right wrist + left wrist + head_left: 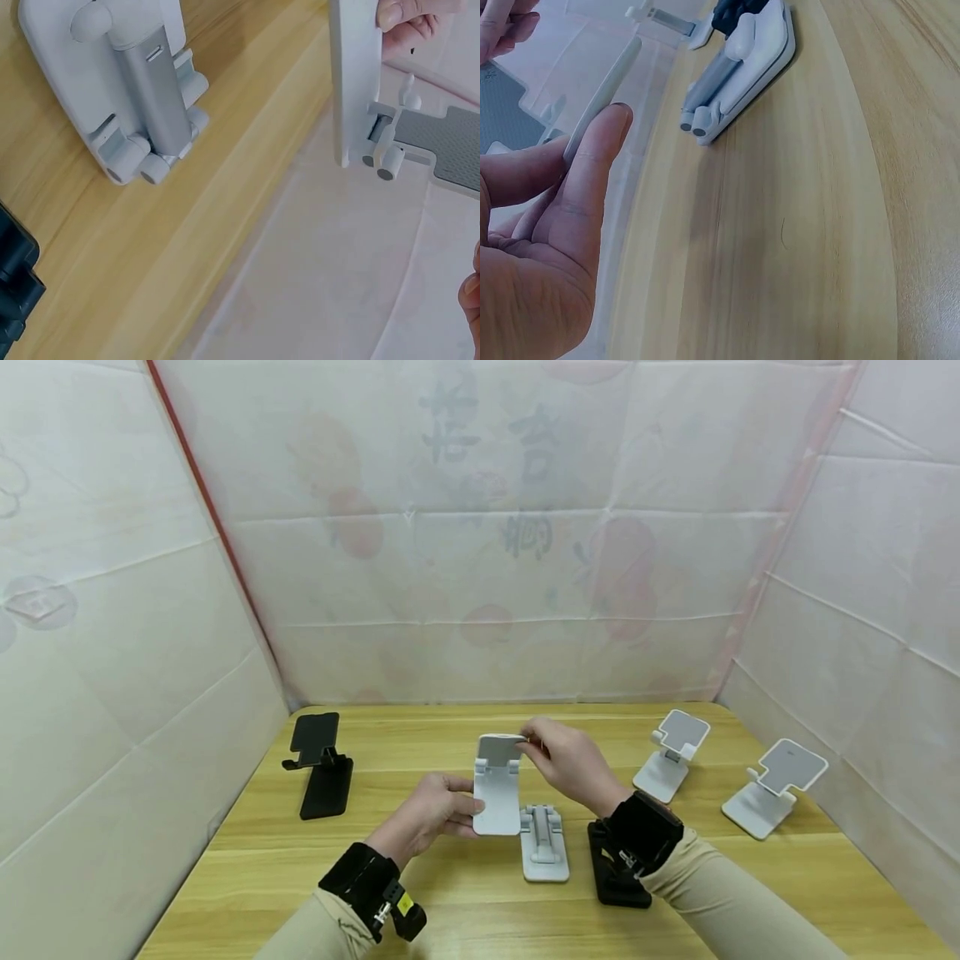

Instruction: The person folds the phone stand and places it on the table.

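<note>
Around the workspace, white sheeting (480, 527) forms three walls; faint reversed characters and reddish shapes show through the back panel, not legible. No brand or label can be read on any item.

Wooden table (420, 902) carries six phone stands. Black stand (321, 763) at far left, unfolded and upright. Two white stands at right, both unfolded: one (672, 753) nearer centre, the other (774, 787) near the right wall. Folded white stand (543, 843) lies flat at centre, with a folded black stand (613, 868) just beside it, partly hidden by the right wrist.

White phone stand (498, 783) is held above the table, over the centre, between both hands, its base plate upright and its grey-padded cradle at top.

Left hand (433, 812): thumb and fingers curled onto the lower edge of the base plate, gripping it.
Right hand (567, 760): fingertips pinching the top edge of the cradle.

Both wrists wear black straps; the left strap has a small yellow tag (405, 905), writing too small to read.
</note>
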Demonstrator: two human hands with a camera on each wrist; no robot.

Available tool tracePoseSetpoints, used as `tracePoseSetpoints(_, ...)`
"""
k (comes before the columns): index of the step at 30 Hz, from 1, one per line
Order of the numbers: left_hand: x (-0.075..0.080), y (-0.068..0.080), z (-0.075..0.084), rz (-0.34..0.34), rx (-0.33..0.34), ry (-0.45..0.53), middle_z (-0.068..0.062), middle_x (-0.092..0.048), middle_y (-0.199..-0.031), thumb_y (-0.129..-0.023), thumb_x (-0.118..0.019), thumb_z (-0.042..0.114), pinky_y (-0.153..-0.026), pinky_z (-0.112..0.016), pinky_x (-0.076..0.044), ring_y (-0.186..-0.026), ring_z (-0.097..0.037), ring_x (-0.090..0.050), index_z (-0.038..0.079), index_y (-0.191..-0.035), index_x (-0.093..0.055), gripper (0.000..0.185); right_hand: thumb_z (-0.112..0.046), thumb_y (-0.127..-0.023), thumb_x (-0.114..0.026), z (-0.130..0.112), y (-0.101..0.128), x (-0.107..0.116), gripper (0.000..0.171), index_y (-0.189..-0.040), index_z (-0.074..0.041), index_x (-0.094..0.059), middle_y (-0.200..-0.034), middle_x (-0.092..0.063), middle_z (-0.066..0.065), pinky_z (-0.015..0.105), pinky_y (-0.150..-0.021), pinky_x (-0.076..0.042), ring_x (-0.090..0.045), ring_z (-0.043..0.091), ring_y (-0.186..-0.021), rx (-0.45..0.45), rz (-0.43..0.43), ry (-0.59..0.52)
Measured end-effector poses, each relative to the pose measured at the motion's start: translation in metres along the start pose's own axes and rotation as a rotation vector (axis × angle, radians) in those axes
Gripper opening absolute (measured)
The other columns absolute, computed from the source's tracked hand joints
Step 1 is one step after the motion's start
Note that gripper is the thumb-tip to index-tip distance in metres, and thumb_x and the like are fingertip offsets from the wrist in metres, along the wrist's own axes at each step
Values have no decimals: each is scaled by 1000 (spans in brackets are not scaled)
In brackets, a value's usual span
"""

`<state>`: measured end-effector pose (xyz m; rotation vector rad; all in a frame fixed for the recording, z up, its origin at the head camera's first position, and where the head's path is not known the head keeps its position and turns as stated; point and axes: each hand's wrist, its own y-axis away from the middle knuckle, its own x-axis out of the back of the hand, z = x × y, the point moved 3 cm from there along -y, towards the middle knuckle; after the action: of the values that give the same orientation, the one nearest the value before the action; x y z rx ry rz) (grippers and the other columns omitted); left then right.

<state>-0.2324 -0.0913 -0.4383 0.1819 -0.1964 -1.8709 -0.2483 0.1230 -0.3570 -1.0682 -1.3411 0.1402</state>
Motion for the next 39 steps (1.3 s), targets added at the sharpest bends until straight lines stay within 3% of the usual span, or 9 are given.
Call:
tracePoseSetpoints(13, 2, 1, -2, 20, -11, 10, -22, -75, -97, -91, -72, 3, -68, -38, -66, -77, -28, -76, -14, -134, -57, 49, -7, -98, -69, -7, -1, -1, 10, -96, -10, -60, -83, -62, -2, 20, -56, -45, -52, 6, -66, 127, 1, -17)
tracePoseSetpoints(31, 8, 1, 2, 28, -12, 87, -25, -74, -103, -93, -70, 1, -72, -38, -66, -81, -30, -76, -14, -139, -53, 51, 3, -87, -76, -14, 6, -8, 23, -93, -10, -58, -78, -55, -3, 21, -56, -44, -47, 9, -66, 233, 25, 35)
tracePoseSetpoints(36, 11, 1, 5, 15, -37, 144, -28, -70, -114, -95, -67, 0, -80, -41, -65, -85, -29, -76, -15, -139, -51, 50, -3, -90, -74, -22, 13, -15, 22, -88, -10, -53, -72, -44, -4, 17, -53, -35, -38, 8, -62, 335, -8, 117)
tracePoseSetpoints(39, 13, 2, 5, 11, -40, 167, -28, -69, -117, -95, -67, 0, -83, -43, -64, -85, -28, -76, -15, -140, -50, 50, -7, -96, -68, -24, 15, -17, 21, -86, -10, -51, -71, -41, -4, 17, -53, -29, -34, 8, -61, 353, -10, 139)
